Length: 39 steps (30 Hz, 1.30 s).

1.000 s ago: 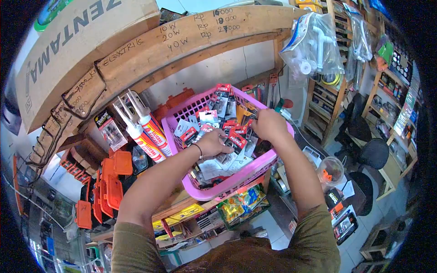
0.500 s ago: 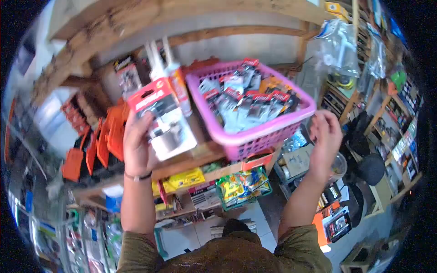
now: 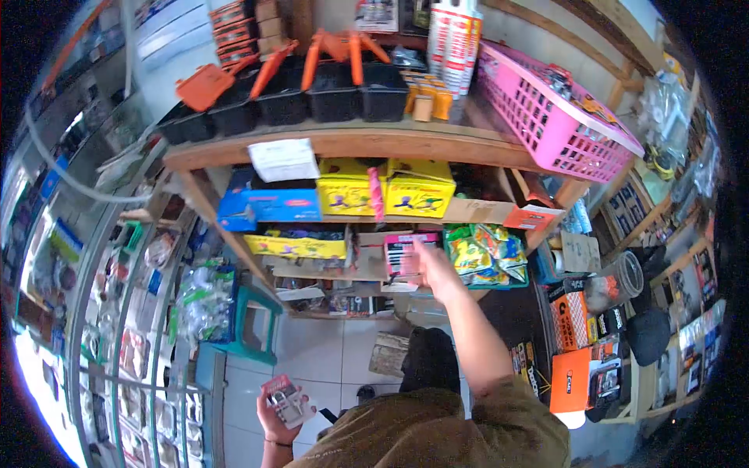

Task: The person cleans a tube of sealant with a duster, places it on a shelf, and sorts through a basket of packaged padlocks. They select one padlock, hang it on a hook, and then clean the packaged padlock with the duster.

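Observation:
Low at the front, my left hand (image 3: 275,420) grips a red-and-white carded padlock pack (image 3: 289,401), its printed side facing up. My right hand (image 3: 431,267) reaches into the lower shelf, its fingers overlapping a pink-and-black box (image 3: 401,257). Those fingers are blurred, and I cannot tell whether they hold the box. Just right of that hand sits a green basket of bright yellow-and-green packets (image 3: 485,253). Above the hand are yellow boxes (image 3: 420,189) with a pink wrapped strip (image 3: 375,195) hanging in front of them.
A pink plastic basket (image 3: 558,117) of packs stands at the right end of the upper wooden shelf (image 3: 351,146). Black bins (image 3: 331,93), orange pieces and white tubes (image 3: 454,47) line that shelf. A green stool (image 3: 253,324) stands below on the tiled floor.
My view has swung down and left from the pink basket. My left hand has lowered the padlock pack towards my body. My right hand has moved from beside the basket to the lower shelf.

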### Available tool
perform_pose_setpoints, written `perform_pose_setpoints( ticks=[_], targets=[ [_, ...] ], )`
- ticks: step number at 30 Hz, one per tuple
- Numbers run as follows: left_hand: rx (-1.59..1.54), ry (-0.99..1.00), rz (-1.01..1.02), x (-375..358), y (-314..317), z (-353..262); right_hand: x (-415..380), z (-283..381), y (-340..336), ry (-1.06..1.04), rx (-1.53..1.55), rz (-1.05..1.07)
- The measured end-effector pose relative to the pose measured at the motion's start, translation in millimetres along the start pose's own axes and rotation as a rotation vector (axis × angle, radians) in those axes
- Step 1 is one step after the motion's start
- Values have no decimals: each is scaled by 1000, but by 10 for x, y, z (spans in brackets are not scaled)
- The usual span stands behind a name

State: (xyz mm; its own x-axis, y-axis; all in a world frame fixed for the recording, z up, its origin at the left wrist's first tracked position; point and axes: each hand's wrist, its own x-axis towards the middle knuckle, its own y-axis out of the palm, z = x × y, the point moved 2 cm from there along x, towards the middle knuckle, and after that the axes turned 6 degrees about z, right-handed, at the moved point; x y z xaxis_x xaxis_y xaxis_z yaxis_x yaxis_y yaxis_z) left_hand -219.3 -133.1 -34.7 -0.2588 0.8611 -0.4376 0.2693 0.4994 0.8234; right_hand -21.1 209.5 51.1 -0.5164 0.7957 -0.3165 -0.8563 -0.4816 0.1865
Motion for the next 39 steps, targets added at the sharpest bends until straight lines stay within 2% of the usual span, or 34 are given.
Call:
perform_pose_setpoints(
  ticks=[1, 3, 5, 6, 8, 9, 10, 11, 12, 13, 14, 15, 17, 18, 21, 24, 26, 27, 28, 29, 30, 32, 34, 35, 36, 37, 38, 39],
  targets=[
    [-41, 29, -35, -138, -110, -19, 326, -1, 48, 38, 80, 96],
    [-59, 84, -19, -248, -141, -43, 765, 217, 294, 74, 114, 134],
    [-77, 127, 9, -241, -91, -39, 1048, 415, 535, -2, 182, 192],
    [-100, 156, 58, -204, -38, -13, 1106, 457, 581, -4, 268, 107],
    [-146, 206, 116, -143, 16, 54, 1376, 387, 443, -85, 354, 262],
    [-133, 201, 155, -124, 26, 88, 1111, 345, 524, -99, 670, 413],
    [-113, 190, 194, -111, 15, 113, 797, 229, 564, -87, 731, 457],
    [-151, 171, 264, -95, -36, 161, 420, 65, 540, -144, 494, 557],
    [-162, 173, 279, -66, -125, 193, -36, -154, 589, 41, 605, 382],
    [-166, 117, 275, -24, -230, 234, -221, -551, 451, 113, 666, 589],
    [-166, 55, 268, 23, -333, 269, -425, -811, 368, 153, 477, 586],
    [-125, 43, 261, 76, -444, 280, -673, -981, 348, 235, 439, 510],
    [-143, -24, 278, 179, -568, 224, -902, -1362, 258, 239, 425, 436],
    [-162, -78, 293, 236, -605, 200, -1080, -1379, 297, 295, 384, 300],
    [-174, -106, 282, 461, -487, 163, -1539, -1426, 253, 302, 240, 166],
    [-155, -90, 254, 714, -206, 190, -2107, -1575, 158, 363, -279, 340],
    [-212, 37, 497, 848, 76, 236, -2476, -1505, 283, 482, -464, 248],
    [-220, 34, 532, 895, 236, 326, -2623, -1267, 444, 496, -527, 215],
    [-232, 33, 566, 946, 382, 402, -2704, -1504, 320, 339, -545, 231],
    [-272, -69, 632, 1016, 488, 449, -2782, -1648, 253, 357, -579, 155],
    [-226, -52, 389, 1141, 521, 499, -2838, -1675, 265, 375, -613, 81],
    [-273, -52, 459, 1226, 752, 631, -2954, -1436, 332, 490, -650, 56],
    [-37, -71, 684, 1350, 725, 767, -3072, -1454, 248, 597, -682, 39],
    [-127, -186, 580, 1380, 792, 816, -3116, -1595, 94, 474, -670, 29],
    [-132, -215, 576, 1396, 888, 839, -3135, -1635, -4, 347, -657, 21],
    [-232, -228, 601, 1308, 961, 845, -3148, -1670, -74, 358, -621, -91],
    [-328, -240, 631, 1138, 1129, 801, -3138, -1586, -41, 355, -624, -83],
    [-547, -295, 928, 1178, 1144, 844, -3134, -1422, 32, 357, -655, -117]
  ],
)
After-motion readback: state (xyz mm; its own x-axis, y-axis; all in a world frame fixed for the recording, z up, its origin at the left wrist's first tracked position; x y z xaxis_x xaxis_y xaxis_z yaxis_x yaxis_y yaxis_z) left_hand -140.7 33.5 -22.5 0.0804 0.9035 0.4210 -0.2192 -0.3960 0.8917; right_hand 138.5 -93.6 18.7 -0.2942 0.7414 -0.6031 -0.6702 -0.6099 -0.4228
